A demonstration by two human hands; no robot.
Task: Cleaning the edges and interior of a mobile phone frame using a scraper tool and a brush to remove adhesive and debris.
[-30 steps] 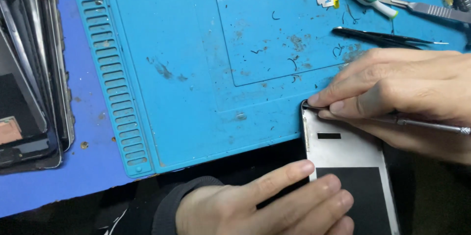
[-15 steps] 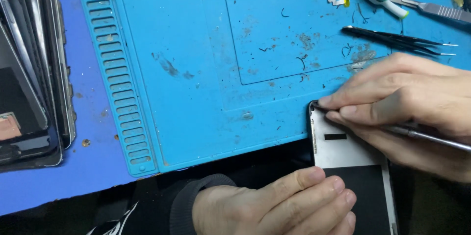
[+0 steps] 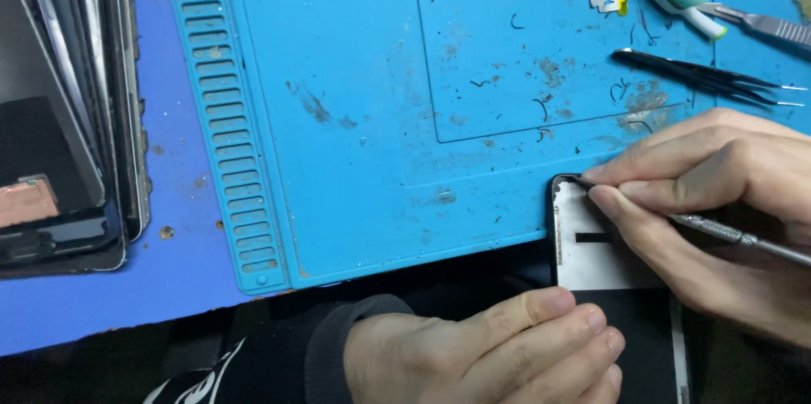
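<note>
Touching fingers (image 3: pixel 625 201): phone frame's (image 3: pixel 591 256) top corner.

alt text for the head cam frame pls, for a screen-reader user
The right hand presses a thin metal tool to the top corner of a phone frame, which the left hand steadies at the edge of a blue work mat; black tweezers lie nearby.

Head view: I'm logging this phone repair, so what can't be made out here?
- Thin metal pry tool: its tip is hidden under the right hand; its handle is cut by the right edge.
- Grey and black phone panel: its lower part is hidden by the left hand and the bottom edge.
- Stacked dark phone frames: cut by the left edge.
</note>
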